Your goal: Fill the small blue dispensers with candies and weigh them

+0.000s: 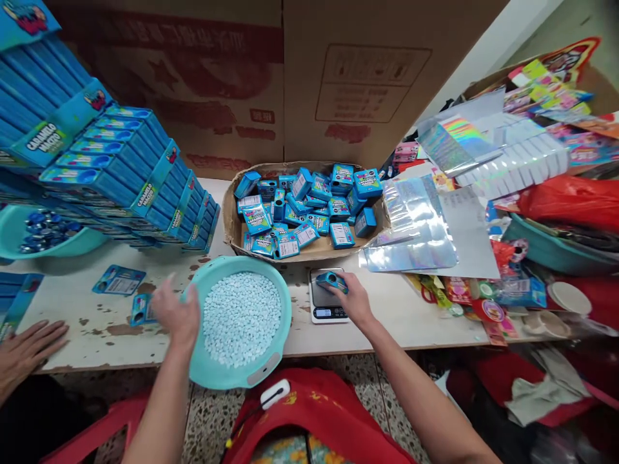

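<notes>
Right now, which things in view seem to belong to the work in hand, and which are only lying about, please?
Seemingly in the work:
blue box in the right hand
scale
turquoise bowl of pale pieces
cardboard tray of small boxes

Probably just lying about:
silvery sheets
red plastic
pale cloth

A narrow tabletop strip [300, 319] separates basin [286, 309] and scale [323, 296], the cardboard tray [314, 252] blocking behind.

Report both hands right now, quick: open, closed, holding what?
Left hand: open, blurred, beside the turquoise basin; contact unclear.
Right hand: closed on a small blue candy box over the digital scale.
</notes>
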Motion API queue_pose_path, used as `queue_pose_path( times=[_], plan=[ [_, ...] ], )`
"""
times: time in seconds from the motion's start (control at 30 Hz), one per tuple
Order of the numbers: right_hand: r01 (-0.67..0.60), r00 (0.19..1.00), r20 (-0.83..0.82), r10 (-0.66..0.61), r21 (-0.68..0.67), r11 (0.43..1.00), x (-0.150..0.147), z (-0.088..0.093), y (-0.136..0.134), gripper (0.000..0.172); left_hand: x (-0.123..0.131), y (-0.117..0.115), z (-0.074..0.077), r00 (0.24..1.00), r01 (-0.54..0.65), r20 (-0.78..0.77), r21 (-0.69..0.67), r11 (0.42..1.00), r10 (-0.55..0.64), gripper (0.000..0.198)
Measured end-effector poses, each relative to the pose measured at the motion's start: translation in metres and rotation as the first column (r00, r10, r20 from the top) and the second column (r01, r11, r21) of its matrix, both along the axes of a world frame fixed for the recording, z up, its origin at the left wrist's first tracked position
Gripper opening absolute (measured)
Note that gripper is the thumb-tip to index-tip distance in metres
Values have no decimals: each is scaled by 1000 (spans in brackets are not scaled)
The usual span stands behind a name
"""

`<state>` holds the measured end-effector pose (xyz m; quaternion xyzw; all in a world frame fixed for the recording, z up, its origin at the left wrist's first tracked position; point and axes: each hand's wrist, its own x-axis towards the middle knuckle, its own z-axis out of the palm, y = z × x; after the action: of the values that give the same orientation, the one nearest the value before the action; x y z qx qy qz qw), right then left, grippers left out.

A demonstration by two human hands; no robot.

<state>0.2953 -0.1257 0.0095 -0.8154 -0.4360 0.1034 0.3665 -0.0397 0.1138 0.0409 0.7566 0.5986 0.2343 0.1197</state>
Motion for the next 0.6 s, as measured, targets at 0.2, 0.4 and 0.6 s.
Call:
queue_pose_path(
  times=[0.2, 0.4, 0.6],
  plan=[
    [161, 980, 106, -171, 95, 982, 3, 15, -24, 57, 175, 8, 17, 865, 455, -144, -183, 872, -482, 47],
    [300, 946, 99, -308, 87, 950, 6, 28, -89, 40, 250, 17, -5, 808, 369, -297, -418, 830, -508, 46],
    [286, 950, 64, -305, 202, 936, -6, 65, -82, 34, 219, -5, 45, 859, 512, 66, -79, 855, -508, 39]
  ],
)
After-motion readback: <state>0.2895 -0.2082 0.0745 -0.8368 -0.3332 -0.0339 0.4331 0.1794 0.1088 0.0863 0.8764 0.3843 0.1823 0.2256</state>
